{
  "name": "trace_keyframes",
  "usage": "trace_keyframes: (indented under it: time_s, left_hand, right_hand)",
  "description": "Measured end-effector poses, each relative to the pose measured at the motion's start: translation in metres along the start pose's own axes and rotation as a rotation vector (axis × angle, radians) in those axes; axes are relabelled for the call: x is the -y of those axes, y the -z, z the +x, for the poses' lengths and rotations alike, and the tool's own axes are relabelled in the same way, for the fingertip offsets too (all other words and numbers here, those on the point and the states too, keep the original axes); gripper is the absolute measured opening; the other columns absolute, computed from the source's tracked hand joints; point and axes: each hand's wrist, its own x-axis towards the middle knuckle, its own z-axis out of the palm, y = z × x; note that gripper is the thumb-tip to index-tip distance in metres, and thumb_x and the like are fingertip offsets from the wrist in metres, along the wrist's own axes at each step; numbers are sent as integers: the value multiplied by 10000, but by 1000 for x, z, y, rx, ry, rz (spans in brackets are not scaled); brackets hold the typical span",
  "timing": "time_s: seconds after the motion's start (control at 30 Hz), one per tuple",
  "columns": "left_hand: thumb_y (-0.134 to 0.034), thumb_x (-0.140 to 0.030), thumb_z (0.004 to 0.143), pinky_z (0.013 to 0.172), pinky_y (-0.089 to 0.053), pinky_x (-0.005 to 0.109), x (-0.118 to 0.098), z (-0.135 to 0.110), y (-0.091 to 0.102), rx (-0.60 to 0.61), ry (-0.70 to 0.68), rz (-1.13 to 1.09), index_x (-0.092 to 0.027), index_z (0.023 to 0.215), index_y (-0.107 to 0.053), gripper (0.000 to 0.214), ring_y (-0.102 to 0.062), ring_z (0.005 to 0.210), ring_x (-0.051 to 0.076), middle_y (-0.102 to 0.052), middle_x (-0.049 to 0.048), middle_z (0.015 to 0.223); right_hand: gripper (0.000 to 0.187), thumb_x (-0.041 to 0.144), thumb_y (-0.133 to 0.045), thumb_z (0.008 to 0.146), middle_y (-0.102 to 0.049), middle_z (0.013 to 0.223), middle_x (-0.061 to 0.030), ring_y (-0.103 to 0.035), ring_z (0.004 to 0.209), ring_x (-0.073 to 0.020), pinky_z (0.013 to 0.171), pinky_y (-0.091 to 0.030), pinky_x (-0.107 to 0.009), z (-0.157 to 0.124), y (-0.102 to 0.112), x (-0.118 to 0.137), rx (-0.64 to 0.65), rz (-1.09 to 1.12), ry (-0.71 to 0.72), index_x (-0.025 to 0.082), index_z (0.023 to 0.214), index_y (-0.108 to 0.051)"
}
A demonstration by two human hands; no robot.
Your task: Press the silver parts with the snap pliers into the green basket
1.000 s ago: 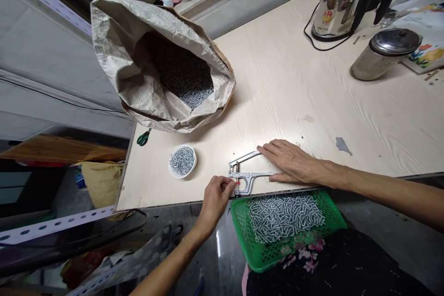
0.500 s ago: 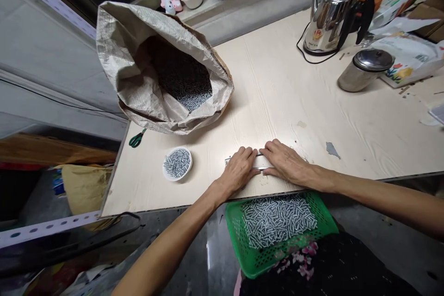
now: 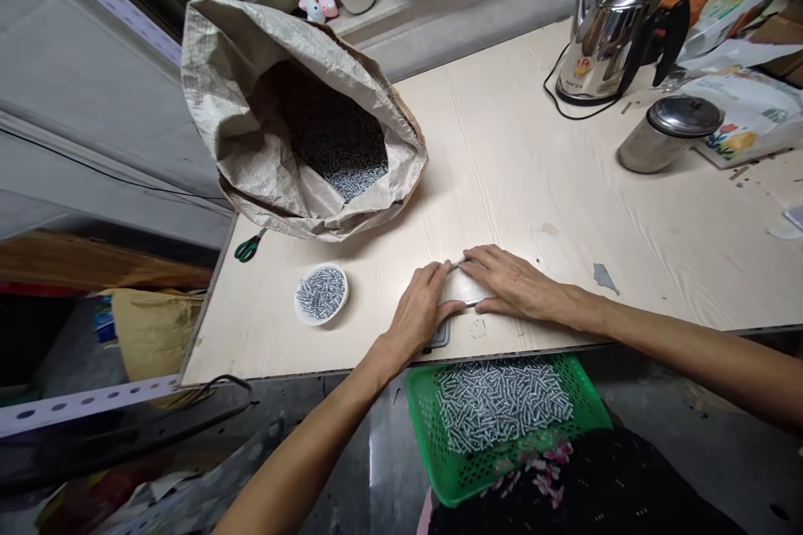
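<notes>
Over the table's front part, my left hand (image 3: 419, 305) and my right hand (image 3: 511, 280) grip a flat, pale rectangular piece with thin grey edges (image 3: 467, 284) from both sides. Fingers press on its far edge and thumbs on its near edge; the palms hide its ends. Below my left wrist, a grey rounded corner (image 3: 441, 336) shows on the tabletop, partly covered, and I cannot tell what it belongs to. A green basket (image 3: 432, 468) of short metal screws (image 3: 502, 401) rests just under the table edge, against my lap.
On the table (image 3: 489, 159) stand a large woven sack (image 3: 232, 125) holding many screws, a white bowl (image 3: 302, 316) of screws, green-handled scissors (image 3: 249, 247), a steel kettle (image 3: 608, 50) with its cord, and a lidded canister (image 3: 658, 138). A grey scrap (image 3: 604, 277) lies to the right.
The flat piece has tilted and its far edge has risen, with my hands turning along with it. A grey rounded corner now shows below my left hand. The view has shifted slightly.
</notes>
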Motion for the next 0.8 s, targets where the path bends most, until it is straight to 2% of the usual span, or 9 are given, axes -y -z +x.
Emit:
trace_keyframes:
  time_s: [0.07, 0.13, 0.23, 0.3, 0.4, 0.53, 0.67, 0.8]
  left_hand:
    - [-555, -427, 876, 897, -419, 369, 3, -14, 15, -118, 103, -35, -180, 1184, -524, 397, -485, 1086, 235, -546, 103, 1165]
    - [-491, -404, 912, 834, -419, 336, 5, -29, 27, -178, 263, -29, -182, 971, -614, 260, -523, 958, 211, -596, 72, 976]
    - [-547, -418, 871, 691, -384, 298, 3, -48, 28, -86, 491, 16, -182, 641, -576, 330, -517, 786, 196, -571, 47, 741]
    - [-623, -454, 804, 636, -348, 286, 0, -53, 20, 9, 589, 13, -183, 580, -542, 361, -511, 756, 196, -567, 43, 717]
    - [-644, -500, 760, 604, -314, 276, -1, -52, 7, 51, 651, -27, -182, 574, -534, 384, -514, 739, 193, -565, 36, 723]
    - [-633, -451, 788, 608, -332, 268, 6, -51, 0, -1, 599, -19, -187, 637, -559, 313, -519, 725, 180, -553, 22, 736]
    - [-500, -345, 907, 687, -407, 268, 13, -60, 0, -103, 361, -81, -192, 852, -637, 213, -551, 788, 167, -576, 39, 847]
    - [-441, -296, 940, 749, -454, 264, 19, -67, -6, -58, 202, -178, -214, 1037, -657, 250, -573, 855, 165, -573, 53, 899]
  right_hand:
    - [529, 337, -729, 766, -506, 1189, -137, -432, 1086, -285, 877, -429, -427, -4, 4, 3, -19, 15, 28, 153, 1204, -495]
    - [458, 337, -693, 798, -529, 1132, -121, -446, 1034, -271, 855, -424, -410, -5, 4, 8, -7, 26, 25, 156, 1179, -512]
    - [345, 306, -645, 834, -546, 1048, -101, -454, 942, -253, 790, -406, -378, -4, -5, 16, -4, 8, 20, 159, 1131, -546]
    - [251, 258, -609, 853, -552, 1004, -90, -452, 904, -243, 750, -384, -356, -2, -16, 21, -20, -17, 23, 163, 1083, -569]
    - [115, 196, -493, 907, -562, 909, -70, -454, 847, -227, 707, -361, -346, 1, -33, 22, -46, -37, 24, 179, 960, -594]
    - [231, 187, -348, 962, -551, 878, -72, -452, 816, -211, 714, -371, -351, 1, -43, 15, -95, 36, -3, 181, 916, -574]
    - [267, 238, -299, 988, -532, 879, -77, -448, 833, -211, 747, -394, -356, 5, -36, 5, -99, 171, -11, 174, 930, -552]
    - [270, 276, -297, 995, -530, 870, -77, -442, 831, -210, 759, -403, -361, 8, -29, -1, -93, 252, 19, 172, 927, -537]
